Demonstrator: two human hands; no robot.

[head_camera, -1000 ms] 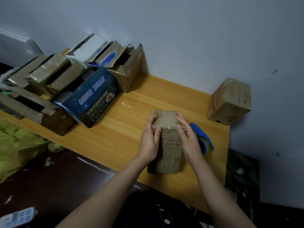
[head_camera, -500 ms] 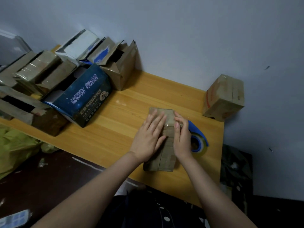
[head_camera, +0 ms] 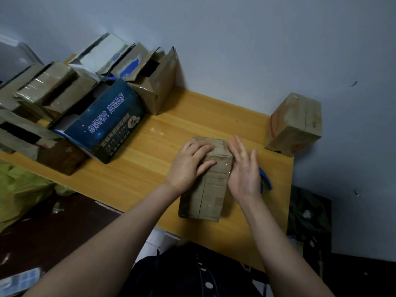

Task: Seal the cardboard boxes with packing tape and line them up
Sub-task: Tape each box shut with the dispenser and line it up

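Box (head_camera: pixel 203 196) btwn hands: L hand (head_camera: pixel 189 166) pressing flat on top, R hand (head_camera: pixel 244 172) fingers straight at right edge.

left hand (head_camera: pixel 188 166) palm down, fingers laid flat, right hand (head_camera: pixel 244 174) tilted on edge, fingers straight

Long brown cardboard box (head_camera: pixel 203 196) lying flat, clear tape (head_camera: pixel 219 157) shining across its far end. Blue tape dispenser (head_camera: pixel 267 181) just right of it. A sealed box (head_camera: pixel 296 125) stands beyond, well apart.
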